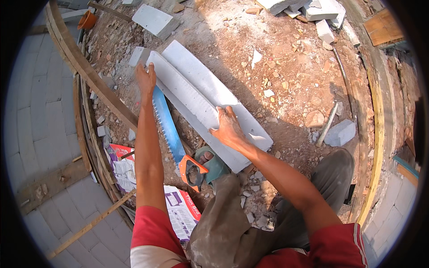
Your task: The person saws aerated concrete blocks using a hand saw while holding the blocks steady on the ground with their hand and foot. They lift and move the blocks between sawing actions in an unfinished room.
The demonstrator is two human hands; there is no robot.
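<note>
Your right hand has its grip pinching the edge of the narrow white block, which lies alongside the wide white block on the rubble-strewn ground. Your left hand touches the far end; I can't tell if that grip pinches. The blue-bladed saw lies left of the narrow block, handle beside your foot.

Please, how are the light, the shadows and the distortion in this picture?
Head view: sunlight brightens the ground at top; shade covers most of the grey block; the fisheye bends the yellow plank at right; the saw looks in focus.
</note>
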